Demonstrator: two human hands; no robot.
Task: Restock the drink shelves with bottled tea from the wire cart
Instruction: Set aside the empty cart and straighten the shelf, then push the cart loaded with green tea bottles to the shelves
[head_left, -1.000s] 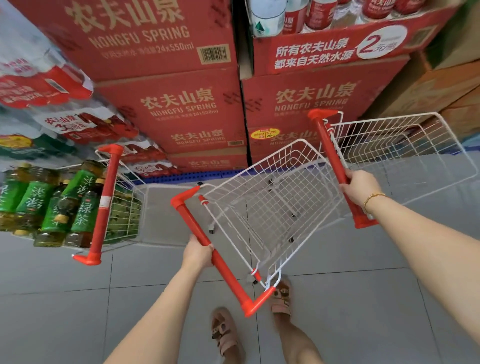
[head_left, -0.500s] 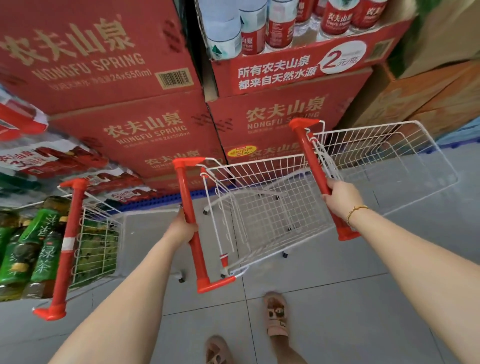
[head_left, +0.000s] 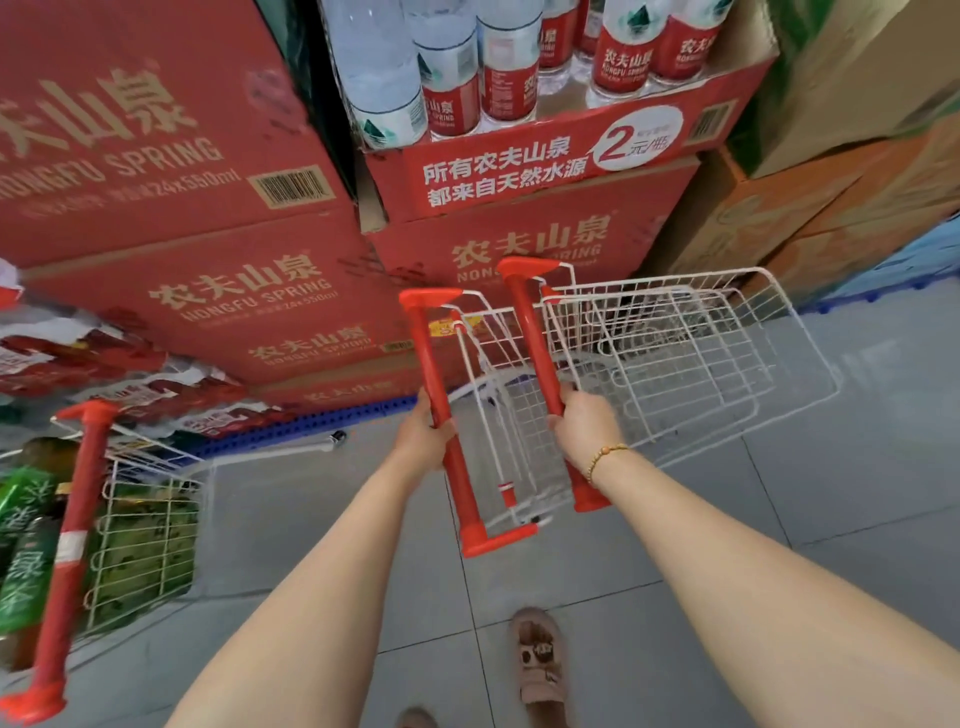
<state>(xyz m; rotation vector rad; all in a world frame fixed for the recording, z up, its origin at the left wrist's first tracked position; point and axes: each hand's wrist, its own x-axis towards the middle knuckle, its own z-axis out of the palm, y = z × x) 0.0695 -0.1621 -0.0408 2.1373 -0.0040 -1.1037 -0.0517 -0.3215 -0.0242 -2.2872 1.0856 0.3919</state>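
Two empty white wire carts with red handles stand in front of me, the left one pushed into the right one (head_left: 691, 353). My left hand (head_left: 423, 434) grips the red handle of the left cart (head_left: 498, 415). My right hand (head_left: 587, 426) grips the red handle of the right cart. At the far left a third wire cart (head_left: 145, 530) with a red handle holds several green-labelled tea bottles (head_left: 26, 545).
Red Nongfu Spring water cartons (head_left: 182, 291) are stacked right behind the carts, with an open carton of water bottles (head_left: 467, 67) on top. Orange and brown cartons (head_left: 831, 208) stand at the right. Blue floor pallets edge the stacks. Grey tiled floor lies around my sandalled feet (head_left: 537, 660).
The left empty cart has swung round and slid into the right one, so the two red handles now lie close together. The view has shifted right, and the tea cart sits further left.
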